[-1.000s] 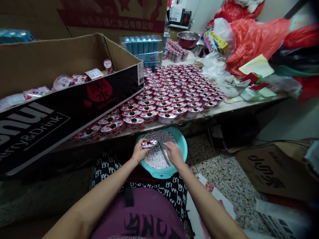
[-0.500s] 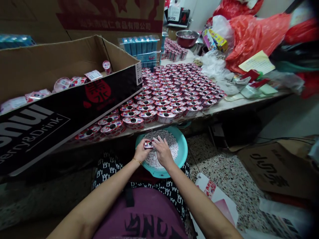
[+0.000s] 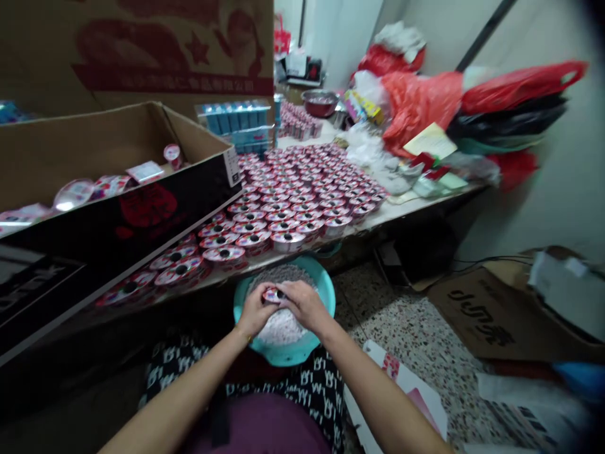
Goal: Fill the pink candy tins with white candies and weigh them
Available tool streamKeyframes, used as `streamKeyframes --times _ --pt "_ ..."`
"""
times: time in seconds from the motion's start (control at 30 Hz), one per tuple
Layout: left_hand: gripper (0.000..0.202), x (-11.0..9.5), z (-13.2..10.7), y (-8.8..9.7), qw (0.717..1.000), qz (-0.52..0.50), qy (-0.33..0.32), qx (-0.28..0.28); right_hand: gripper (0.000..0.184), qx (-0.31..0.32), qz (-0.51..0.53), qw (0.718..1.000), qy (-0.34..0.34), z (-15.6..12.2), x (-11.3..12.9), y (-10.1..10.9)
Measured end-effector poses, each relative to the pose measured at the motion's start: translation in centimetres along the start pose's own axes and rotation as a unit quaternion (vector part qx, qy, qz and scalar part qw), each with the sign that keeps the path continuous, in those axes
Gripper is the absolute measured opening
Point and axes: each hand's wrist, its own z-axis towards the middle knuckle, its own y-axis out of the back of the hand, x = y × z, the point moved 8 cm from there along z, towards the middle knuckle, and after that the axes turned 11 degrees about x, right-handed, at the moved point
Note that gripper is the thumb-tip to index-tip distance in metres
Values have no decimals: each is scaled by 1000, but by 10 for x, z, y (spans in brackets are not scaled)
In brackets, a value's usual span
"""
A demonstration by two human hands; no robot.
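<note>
My left hand (image 3: 254, 313) grips a small oval container (image 3: 271, 294) with a red-and-white printed top and a dark hole in it. Over the container's right end, near the hole, my right hand (image 3: 305, 304) has its fingers bent and pressed together. What those fingertips hold, if anything, is hidden. Both hands are above a turquoise basin (image 3: 327, 296) filled with small white pieces (image 3: 283, 329), which look like candies or tablets. Behind the basin, many matching oval containers (image 3: 288, 241) stand in tight rows on the table, their holes facing up.
A black-sided cardboard box (image 3: 189, 183) with packs inside stands at the left of the table (image 3: 373, 221). Blue packs (image 3: 236, 118), a metal bowl (image 3: 320, 104) and red plastic bags (image 3: 401, 101) are farther back. Flattened cardboard (image 3: 472, 315) lies on the floor at the right.
The view has turned right and tilted up, so things appear farther left and lower. My right hand has closed in on the container, its fingers more bent. The left hand keeps its hold.
</note>
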Motion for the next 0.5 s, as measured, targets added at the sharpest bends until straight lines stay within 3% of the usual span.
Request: streamKeyframes --times 0.07,0.13,0.23,0.3,0.4,0.5 --pt "53 -15 4 -8 1000 -8 -26 11 38 4 -25 999 -27 -16 -12 30" --pt "66 -23 8 -10 999 -27 -31 27 39 -26 -47 996 -72 -41 -41 77" --pt "62 -17 9 -1 997 -68 20 41 40 -88 -98 980 -150 -78 -110 165" --pt "56 -9 6 9 993 -87 66 35 38 -108 -134 966 -194 -86 -162 221" --pt "52 0 -3 24 991 -74 115 5 38 -93 -149 953 -247 -62 -235 273" --pt "47 5 -14 37 987 -58 147 -28 43 -86 -120 956 -253 -20 -282 287"
